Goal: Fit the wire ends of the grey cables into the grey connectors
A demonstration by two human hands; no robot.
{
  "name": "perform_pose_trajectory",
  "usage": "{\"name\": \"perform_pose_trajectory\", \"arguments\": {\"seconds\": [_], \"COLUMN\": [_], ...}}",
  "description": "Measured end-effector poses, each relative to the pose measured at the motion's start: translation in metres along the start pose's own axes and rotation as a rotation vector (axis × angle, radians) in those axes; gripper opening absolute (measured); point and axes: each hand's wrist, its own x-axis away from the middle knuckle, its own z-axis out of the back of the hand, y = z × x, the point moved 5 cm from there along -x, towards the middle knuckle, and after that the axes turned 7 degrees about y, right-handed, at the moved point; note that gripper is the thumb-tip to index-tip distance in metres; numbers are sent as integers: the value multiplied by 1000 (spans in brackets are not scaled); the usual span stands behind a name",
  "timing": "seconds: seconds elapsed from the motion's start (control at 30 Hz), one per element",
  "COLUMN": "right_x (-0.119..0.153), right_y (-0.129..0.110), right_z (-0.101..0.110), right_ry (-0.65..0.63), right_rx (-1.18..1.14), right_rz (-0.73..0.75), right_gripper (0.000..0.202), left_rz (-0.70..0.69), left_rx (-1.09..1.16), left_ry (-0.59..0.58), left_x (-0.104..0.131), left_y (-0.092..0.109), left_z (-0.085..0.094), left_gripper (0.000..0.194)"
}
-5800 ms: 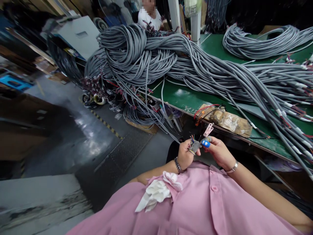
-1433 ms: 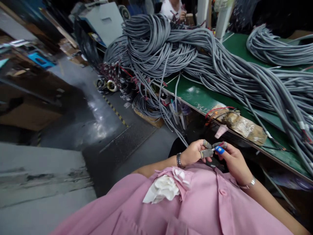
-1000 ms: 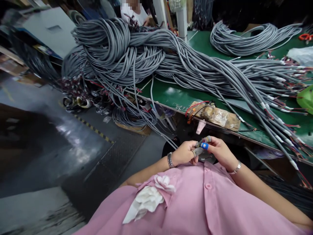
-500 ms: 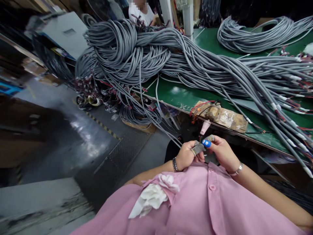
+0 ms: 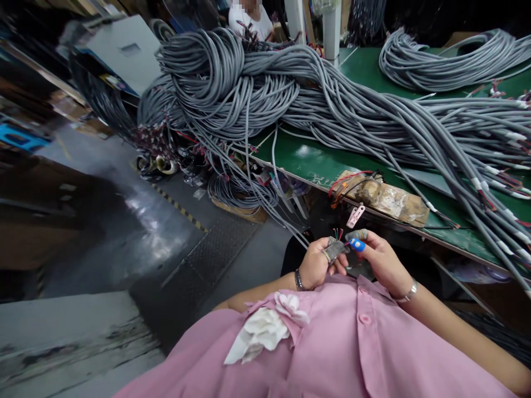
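Note:
Close to the pink shirt, my left hand [image 5: 326, 258] pinches the end of a cable, from which thin coloured wires [image 5: 338, 234] fan out. Grey covers sit on its thumb and forefinger. Just to the right, my right hand [image 5: 379, 257] has its thumb and forefinger closed on one of the thin wires; the thumb wears a blue cover and the forefinger a grey one. A pink clip-like piece [image 5: 355, 216] hangs at the table edge above the hands. Behind it lies a worn, tape-covered wooden block [image 5: 394, 202] with red and orange wires at its left end.
Thick bundles of grey cable [image 5: 332, 105] cover much of the green table [image 5: 309, 157], their stripped ends at the right. Another coil [image 5: 448, 66] lies at the back. Cables hang over the left edge towards the floor. A person in white [image 5: 251, 22] is beyond the table.
My right hand has drawn slightly away from my left hand, and the thin wires now show more between them. The whole view has shifted a little, with the scene moving right.

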Motion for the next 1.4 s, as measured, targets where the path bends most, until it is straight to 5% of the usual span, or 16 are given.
{"name": "perform_pose_trajectory", "arguments": {"seconds": [0.27, 1.0, 1.23, 1.4], "right_x": [-2, -4, -3, -3], "right_y": [-13, -2, 5, 0], "right_z": [-12, -8, -10, -9], "right_ry": [-96, 17, 32, 10], "right_rx": [-4, -30, -124, -17], "right_rz": [-7, -1, -24, -4], "right_gripper": [29, 23, 22, 27], "left_rz": [38, 23, 65, 33], "left_rx": [-108, -127, -116, -114], "left_ry": [-64, -74, -169, -66], "left_x": [3, 1, 3, 1], "left_y": [-2, -2, 0, 2], "left_z": [-4, -8, -10, -4], "left_gripper": [40, 38, 40, 36]}}
